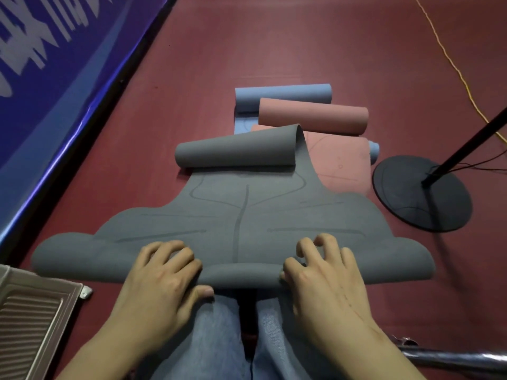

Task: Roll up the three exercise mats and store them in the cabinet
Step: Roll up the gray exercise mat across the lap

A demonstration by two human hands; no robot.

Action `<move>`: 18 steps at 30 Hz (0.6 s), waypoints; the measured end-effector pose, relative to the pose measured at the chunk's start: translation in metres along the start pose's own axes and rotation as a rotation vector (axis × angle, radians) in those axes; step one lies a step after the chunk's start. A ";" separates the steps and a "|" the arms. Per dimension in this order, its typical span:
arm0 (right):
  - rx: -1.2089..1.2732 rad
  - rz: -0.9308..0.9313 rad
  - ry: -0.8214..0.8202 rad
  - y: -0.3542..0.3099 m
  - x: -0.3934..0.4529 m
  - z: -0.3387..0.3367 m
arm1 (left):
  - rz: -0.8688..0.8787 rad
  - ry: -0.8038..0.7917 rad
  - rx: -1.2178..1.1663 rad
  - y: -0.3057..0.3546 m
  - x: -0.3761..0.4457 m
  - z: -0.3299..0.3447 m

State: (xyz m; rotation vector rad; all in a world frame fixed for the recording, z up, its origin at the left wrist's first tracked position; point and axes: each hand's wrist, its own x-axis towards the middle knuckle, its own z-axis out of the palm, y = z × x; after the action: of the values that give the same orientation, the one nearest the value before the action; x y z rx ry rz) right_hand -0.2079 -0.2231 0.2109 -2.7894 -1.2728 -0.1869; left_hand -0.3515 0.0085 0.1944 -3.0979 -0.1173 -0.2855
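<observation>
Curling over the near rolled edge of the grey mat [233, 223], the fingers [170, 253] of the left hand [162, 281] and the right hand [323, 272] grip that roll from both sides, thumbs tucked beneath it. Beyond the fingertips the grey mat's far end curls up, half covering the pink mat [312, 119] and, farthest out, the blue mat [282, 94], both partly hidden. No cabinet interior shows; a ribbed metal panel [33, 319] left of the left fingers is cut off by the frame.

A dark red floor [274, 45] is seen, bordered left of the black round stand base [406, 204] by a blue banner [55, 64]; a yellow cable [452, 69] is laid beyond the base.
</observation>
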 end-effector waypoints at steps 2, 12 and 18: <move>0.001 -0.020 -0.016 0.001 0.005 -0.003 | 0.015 -0.028 -0.008 -0.005 0.005 0.000; 0.049 -0.023 0.056 0.005 0.028 0.023 | -0.183 -0.161 -0.234 -0.032 0.033 0.010; 0.225 -0.020 -0.098 0.014 0.026 0.013 | -0.253 -0.232 -0.385 -0.030 0.034 0.004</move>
State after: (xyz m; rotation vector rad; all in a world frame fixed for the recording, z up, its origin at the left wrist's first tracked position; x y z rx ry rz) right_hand -0.1788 -0.2112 0.2011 -2.6232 -1.2554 0.0878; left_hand -0.3201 0.0406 0.1975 -3.4878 -0.5218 0.0601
